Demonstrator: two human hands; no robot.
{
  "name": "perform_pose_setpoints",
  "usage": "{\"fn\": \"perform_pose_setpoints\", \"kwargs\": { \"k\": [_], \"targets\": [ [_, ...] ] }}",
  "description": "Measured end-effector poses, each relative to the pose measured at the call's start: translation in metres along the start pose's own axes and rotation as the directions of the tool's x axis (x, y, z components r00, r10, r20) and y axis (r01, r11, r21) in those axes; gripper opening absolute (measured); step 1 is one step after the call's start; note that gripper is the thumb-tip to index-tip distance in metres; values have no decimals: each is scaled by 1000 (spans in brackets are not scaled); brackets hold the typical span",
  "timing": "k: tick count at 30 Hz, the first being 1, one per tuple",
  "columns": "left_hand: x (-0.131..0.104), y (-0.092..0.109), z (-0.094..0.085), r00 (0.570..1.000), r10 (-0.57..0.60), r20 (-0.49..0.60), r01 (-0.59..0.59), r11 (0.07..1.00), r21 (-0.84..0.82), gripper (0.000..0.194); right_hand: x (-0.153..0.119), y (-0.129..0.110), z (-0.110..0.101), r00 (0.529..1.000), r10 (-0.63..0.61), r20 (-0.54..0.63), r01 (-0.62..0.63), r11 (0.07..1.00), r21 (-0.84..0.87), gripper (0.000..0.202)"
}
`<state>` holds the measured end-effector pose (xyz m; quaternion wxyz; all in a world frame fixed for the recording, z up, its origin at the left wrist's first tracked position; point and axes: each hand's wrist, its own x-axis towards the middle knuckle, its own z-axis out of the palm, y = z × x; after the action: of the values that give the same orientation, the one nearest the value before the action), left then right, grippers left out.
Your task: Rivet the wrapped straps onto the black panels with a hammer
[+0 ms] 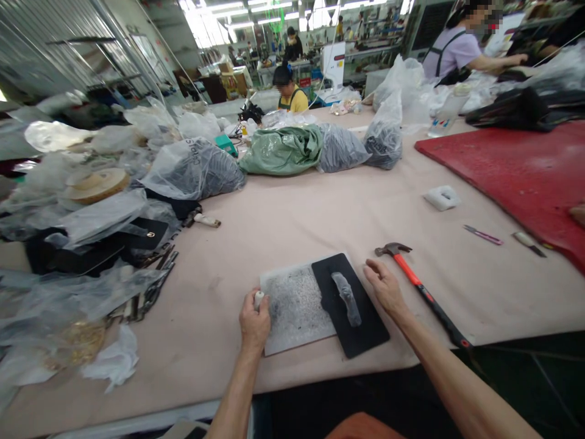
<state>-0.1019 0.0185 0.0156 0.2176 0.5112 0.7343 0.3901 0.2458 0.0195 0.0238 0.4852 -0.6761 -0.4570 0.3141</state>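
My left hand [255, 320] is closed around a small white-ended tool [259, 298] at the left edge of a speckled grey board [295, 305]. A black flat panel [338, 332] lies partly over the board's right side. On the panel is a plastic-wrapped strip [347, 299], slightly curved. Just right of the panel, my right hand [384, 285] has its fingers apart and holds nothing. The hammer [425, 292], with an orange and black handle, lies to the right of that hand.
Plastic bags [187, 167] and a green bag [283, 149] line the far side. Black pieces [137, 235] and metal tools [153, 286] lie left. Right are a white block [442, 198], purple snips [483, 235], a knife [529, 244] and a red mat [516, 164]. People work beyond.
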Motion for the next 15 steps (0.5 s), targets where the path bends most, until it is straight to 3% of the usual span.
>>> {"fn": "perform_pose_setpoints", "kwargs": {
  "k": [4, 7, 9, 15],
  "targets": [
    [2, 5, 5, 995, -82, -65, 79, 996, -38, 38, 1, 26, 14, 983, 5, 185, -40, 982, 186, 73],
    [-1, 8, 7, 990, -113, -88, 109, 993, -46, 38, -19, 37, 20, 978, 43, 206, -126, 905, 407, 71],
    [-4, 8, 7, 989, -116, -93, 111, 992, -52, 39, -29, 40, 18, 980, 52, 190, -136, 875, 465, 69],
    [-9, 8, 8, 990, -116, -83, 115, 993, -11, 40, -23, 40, 12, 965, -39, 261, -27, 969, 244, 77]
  ]
}}
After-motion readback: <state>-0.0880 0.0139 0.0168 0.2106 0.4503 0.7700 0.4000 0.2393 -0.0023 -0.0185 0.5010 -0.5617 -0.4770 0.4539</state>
